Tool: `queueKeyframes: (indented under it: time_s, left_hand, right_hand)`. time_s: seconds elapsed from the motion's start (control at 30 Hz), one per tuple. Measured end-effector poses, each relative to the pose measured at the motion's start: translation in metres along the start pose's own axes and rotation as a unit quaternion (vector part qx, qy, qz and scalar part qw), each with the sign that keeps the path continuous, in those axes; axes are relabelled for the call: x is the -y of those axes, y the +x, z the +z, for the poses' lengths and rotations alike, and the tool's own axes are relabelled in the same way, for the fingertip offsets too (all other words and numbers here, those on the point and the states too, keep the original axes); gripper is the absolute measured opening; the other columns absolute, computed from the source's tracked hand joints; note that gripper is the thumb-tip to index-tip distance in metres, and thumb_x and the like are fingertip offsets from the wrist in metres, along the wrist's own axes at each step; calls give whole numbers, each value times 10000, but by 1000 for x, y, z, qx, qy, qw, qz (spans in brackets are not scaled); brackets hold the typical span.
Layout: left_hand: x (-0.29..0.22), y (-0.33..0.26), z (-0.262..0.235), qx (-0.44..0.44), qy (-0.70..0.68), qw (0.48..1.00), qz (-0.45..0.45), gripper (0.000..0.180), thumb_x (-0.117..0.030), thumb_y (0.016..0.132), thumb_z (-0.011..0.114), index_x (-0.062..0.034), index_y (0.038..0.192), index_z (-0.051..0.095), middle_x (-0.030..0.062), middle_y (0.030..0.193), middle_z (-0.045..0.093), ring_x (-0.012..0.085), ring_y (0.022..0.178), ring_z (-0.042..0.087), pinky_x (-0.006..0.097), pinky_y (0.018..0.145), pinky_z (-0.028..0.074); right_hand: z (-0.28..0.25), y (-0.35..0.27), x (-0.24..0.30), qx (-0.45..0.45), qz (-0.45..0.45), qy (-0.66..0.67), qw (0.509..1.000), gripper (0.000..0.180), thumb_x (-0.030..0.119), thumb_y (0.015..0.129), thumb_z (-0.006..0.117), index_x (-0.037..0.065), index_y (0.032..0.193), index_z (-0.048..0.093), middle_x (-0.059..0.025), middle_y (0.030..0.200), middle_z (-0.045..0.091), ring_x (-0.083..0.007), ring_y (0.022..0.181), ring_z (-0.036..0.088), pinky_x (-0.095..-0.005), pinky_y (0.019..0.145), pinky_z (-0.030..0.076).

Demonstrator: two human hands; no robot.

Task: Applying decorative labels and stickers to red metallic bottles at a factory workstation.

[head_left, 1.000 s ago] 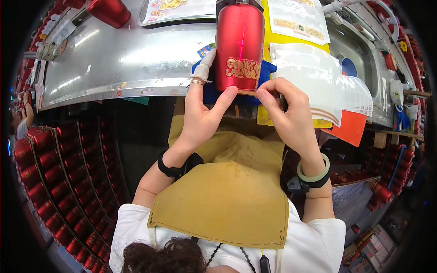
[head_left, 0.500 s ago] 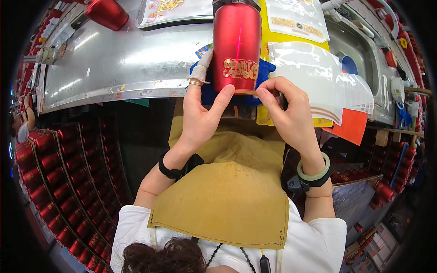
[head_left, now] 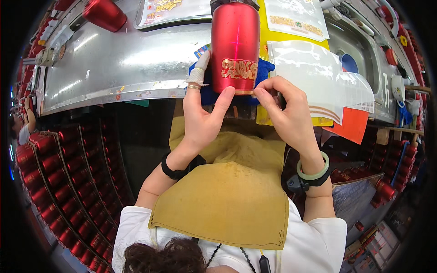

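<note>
A shiny red metal canister [head_left: 235, 38] lies on its side at the bench edge, its far end against a dark support. A raised gold ornament [head_left: 238, 69] sits near its near end. My left hand [head_left: 201, 109] grips this end, thumb on the rim and wrapped fingers along the left side. A thin gold strip [head_left: 244, 92] runs along the near rim. With thumb and index finger, my right hand [head_left: 284, 102] pinches the strip's right end. Behind the canister, parts of my left fingers are hidden. A blue cloth [head_left: 265, 68] lies underneath.
White backing sheets [head_left: 302, 68] with brown strips lie right of the canister, beside an orange-red sheet [head_left: 349, 125]. Farther right is a metal sink [head_left: 353, 43]. A tray [head_left: 177, 18] of gold pieces and another red canister [head_left: 104, 15] stand back left. Racked red canisters [head_left: 63, 182] fill the left.
The canister has shifted very slightly left, and its gold ornament appears turned a little. Both hands keep nearly the same hold.
</note>
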State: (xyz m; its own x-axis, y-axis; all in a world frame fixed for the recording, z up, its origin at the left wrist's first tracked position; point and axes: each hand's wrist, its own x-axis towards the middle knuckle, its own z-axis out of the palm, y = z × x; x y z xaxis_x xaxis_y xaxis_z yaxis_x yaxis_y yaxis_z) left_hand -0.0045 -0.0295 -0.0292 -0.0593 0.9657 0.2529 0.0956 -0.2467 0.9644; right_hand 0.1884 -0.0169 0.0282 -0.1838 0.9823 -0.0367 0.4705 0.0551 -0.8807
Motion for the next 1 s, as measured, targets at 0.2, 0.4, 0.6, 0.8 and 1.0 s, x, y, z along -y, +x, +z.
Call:
queueKeyframes:
  time_s: [0.2,0.4,0.6,0.8,1.0]
  left_hand:
    - [-6,1,-5,-53,257,924,279,499,-142,764,884,5,1206,702,131,1311,666,342,1235,604,420,1005,526]
    - [10,11,-12,-27,270,901,339,274,36,751,836,-57,1000,774,105,1149,737,331,1094,689,391,867,615]
    - [5,1,-3,-85,331,879,334,269,64,760,809,-61,996,772,103,1141,736,320,1040,701,368,828,614]
    - [14,7,-5,-71,267,902,332,289,55,758,828,-77,1011,787,94,1100,740,308,1019,708,359,820,605]
    - [28,-13,-1,-130,154,962,183,272,61,779,826,-51,1020,769,130,1190,715,318,1064,700,368,857,605]
  right_hand:
    - [-1,0,4,6,-9,4,1000,156,121,943,685,-33,918,676,-128,815,661,-218,703,604,-335,650,479]
    - [-11,6,-2,44,28,5,999,209,169,939,721,-38,942,695,-130,830,688,-195,680,597,-319,659,483]
    - [-19,5,-13,46,11,-1,999,165,126,948,711,-38,940,694,-6,747,614,-56,660,440,-244,598,369]
    - [-21,5,-15,41,-3,-3,999,166,128,940,723,-34,921,692,-4,733,593,-63,652,438,-252,593,367]
    - [-22,7,-12,43,-4,-13,999,210,149,910,751,-49,889,684,-121,768,633,-191,632,528,-336,627,443]
